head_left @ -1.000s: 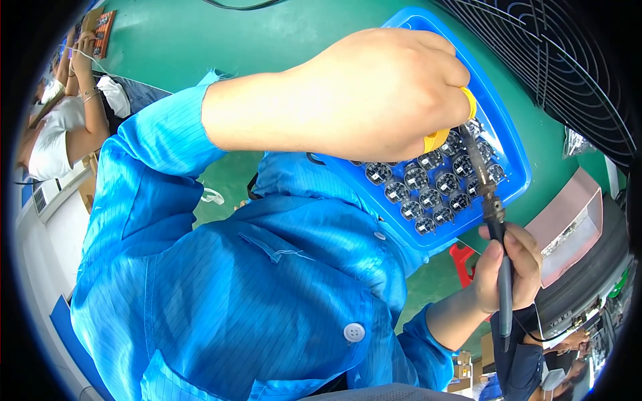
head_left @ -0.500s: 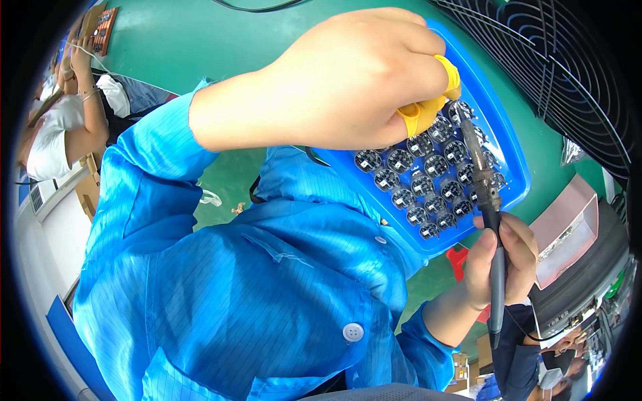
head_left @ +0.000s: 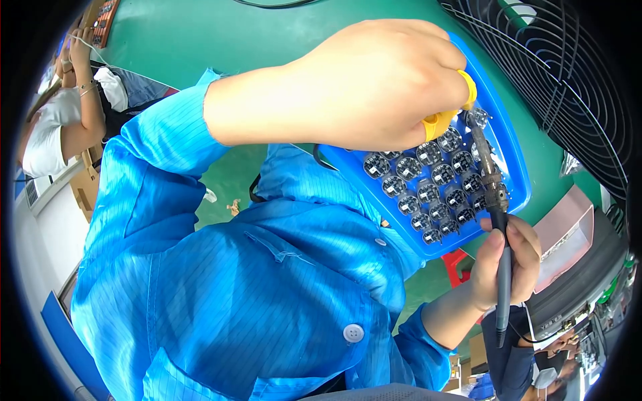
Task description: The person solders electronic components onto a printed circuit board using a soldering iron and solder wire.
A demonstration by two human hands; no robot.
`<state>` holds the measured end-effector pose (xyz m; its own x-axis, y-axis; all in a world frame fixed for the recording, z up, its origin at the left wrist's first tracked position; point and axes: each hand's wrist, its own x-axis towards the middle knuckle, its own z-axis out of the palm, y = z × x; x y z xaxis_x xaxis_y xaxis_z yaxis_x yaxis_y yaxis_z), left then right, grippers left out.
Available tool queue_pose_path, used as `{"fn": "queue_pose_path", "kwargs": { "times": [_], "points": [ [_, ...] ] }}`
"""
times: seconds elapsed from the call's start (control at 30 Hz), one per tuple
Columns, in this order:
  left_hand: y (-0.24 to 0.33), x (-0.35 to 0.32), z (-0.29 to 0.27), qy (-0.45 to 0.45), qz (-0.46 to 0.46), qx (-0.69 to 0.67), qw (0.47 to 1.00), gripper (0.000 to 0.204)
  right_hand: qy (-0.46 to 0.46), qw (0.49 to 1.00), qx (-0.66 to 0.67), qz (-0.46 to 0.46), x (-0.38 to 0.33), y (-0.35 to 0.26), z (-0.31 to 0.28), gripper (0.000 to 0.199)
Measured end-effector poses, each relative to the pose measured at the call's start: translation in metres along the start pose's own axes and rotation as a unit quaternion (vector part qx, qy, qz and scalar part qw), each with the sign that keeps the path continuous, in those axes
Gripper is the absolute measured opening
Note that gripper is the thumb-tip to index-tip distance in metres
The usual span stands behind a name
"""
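My right hand (head_left: pixel 505 264) grips the dark handle of a soldering iron (head_left: pixel 503 250). Its metal barrel points up and away, and the tip end reaches a small round circuit board (head_left: pixel 477 118) in the blue tray (head_left: pixel 516 150). Over the tray's far left part, my left hand (head_left: pixel 394 87) is closed with the knuckles up and yellow finger cots (head_left: pixel 439 125) on its fingers. Whatever those fingertips pinch is hidden beneath the hand. Several more round boards (head_left: pixel 442 174) with silvery and black parts sit in rows in the tray.
A black wire fan guard (head_left: pixel 575 73) stands at the far right, over the green table (head_left: pixel 194 40). Right of the tray lies a pinkish open box (head_left: pixel 565 234). A red piece (head_left: pixel 457 267) shows below the tray. Another person's arm (head_left: pixel 85 93) is at the far left.
Both hands and the soldering iron have shifted slightly right and nearer in the picture. The iron's tip end still lies among the boards at the tray's far side.
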<state>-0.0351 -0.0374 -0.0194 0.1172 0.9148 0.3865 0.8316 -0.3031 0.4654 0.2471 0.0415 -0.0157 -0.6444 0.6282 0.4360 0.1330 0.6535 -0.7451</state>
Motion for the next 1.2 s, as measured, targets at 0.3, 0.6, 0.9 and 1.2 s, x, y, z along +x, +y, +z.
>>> {"fn": "queue_pose_path", "kwargs": {
  "times": [0.3,0.6,0.9,1.2],
  "points": [
    [0.006,0.001,0.002,-0.007,-0.014,-0.005,1.000,0.012,-0.016,0.999,0.040,0.014,0.006,0.011,-0.010,0.024],
    [0.010,0.001,0.000,-0.015,-0.018,-0.013,1.000,0.014,-0.031,0.999,0.032,-0.002,0.012,0.019,-0.018,0.025],
    [-0.001,0.000,-0.001,0.054,0.024,-0.051,0.997,0.016,-0.076,0.997,-0.007,-0.034,0.012,0.017,-0.031,0.027],
    [0.007,-0.063,-0.001,0.115,-0.219,-0.113,0.962,0.012,0.179,0.983,-0.033,0.004,-0.056,0.016,-0.061,0.029]
  ]
}}
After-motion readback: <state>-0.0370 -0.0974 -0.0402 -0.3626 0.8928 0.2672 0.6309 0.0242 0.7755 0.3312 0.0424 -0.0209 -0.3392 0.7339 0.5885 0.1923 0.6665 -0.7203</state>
